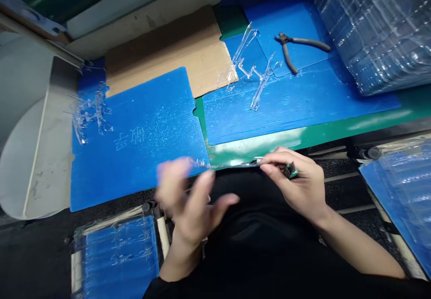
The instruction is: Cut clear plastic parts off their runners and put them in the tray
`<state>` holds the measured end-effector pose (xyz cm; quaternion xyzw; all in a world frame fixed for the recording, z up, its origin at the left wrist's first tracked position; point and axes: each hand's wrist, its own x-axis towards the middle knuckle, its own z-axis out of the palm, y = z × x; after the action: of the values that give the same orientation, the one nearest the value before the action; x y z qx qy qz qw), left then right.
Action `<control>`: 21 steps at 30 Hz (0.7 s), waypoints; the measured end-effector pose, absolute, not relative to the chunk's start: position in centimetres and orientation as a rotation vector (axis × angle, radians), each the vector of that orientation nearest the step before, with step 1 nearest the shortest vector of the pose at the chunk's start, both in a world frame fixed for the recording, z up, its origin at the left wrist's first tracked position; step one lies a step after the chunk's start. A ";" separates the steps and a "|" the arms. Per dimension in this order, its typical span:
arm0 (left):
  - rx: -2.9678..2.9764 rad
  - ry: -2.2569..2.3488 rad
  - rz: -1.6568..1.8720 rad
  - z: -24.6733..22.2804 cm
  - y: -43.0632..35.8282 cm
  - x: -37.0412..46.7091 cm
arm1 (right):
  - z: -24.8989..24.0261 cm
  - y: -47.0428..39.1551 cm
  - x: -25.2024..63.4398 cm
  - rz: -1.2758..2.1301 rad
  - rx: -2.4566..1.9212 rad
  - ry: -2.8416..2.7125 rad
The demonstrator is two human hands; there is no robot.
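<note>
My left hand [188,200] is smeared by motion above the table's front edge, its fingers spread and apart. Near its fingertips a thin clear plastic piece [232,165] stretches across toward my right hand [296,173]. The right thumb and forefinger are pinched on that piece's right end. A black and green object [290,170] also sticks out from the right hand's curled fingers; most of it is hidden, and its kind I cannot make out. Beyond the hands, a branched clear plastic moulding [261,76] lies on the blue sheet, close to grey-handled cutting pliers [286,43].
Several clear mouldings [90,112] lie at the left on a blue sheet [158,110]. Brown cardboard [161,47] is behind it. A tall stack of clear plastic trays [380,34] stands back right. Blue-lined trays [121,254] sit low left, with more plastic trays [404,191] low right.
</note>
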<state>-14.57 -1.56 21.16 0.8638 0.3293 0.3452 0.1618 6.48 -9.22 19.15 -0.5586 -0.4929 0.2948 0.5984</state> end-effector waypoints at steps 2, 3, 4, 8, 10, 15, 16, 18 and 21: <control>2.590 0.698 0.670 21.9 -1.7 -14.5 | 19.9 -9.3 7.2 0.657 -1.143 -1.433; 2.569 0.639 0.617 22.2 -1.8 -14.3 | 20.3 -9.4 7.4 0.655 -1.092 -1.532; 2.523 0.632 0.583 22.4 -1.8 -14.0 | 20.7 -9.5 7.5 0.641 -1.074 -1.595; 2.384 0.728 0.726 22.5 -1.9 -13.6 | 22.2 -10.3 7.7 0.587 -1.334 -1.650; 2.356 0.812 0.840 22.1 -1.9 -13.9 | 22.8 -10.8 7.9 0.567 -1.481 -1.683; 2.423 0.776 0.969 21.4 -1.6 -14.4 | 23.4 -11.7 8.0 0.453 -1.595 -1.876; 2.434 0.757 0.991 21.3 -1.5 -14.4 | 23.4 -11.8 7.9 0.427 -1.597 -1.902; 2.457 0.748 1.031 21.4 -1.4 -14.2 | 23.5 -12.0 7.6 0.381 -1.590 -1.931; 2.482 0.745 1.053 21.5 -1.5 -13.9 | 23.7 -12.1 7.3 0.342 -1.563 -1.944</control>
<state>-13.93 -1.46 21.55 0.8742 0.2624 0.3708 0.1716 7.31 -12.09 23.65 -0.5908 -0.7349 0.1293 0.3070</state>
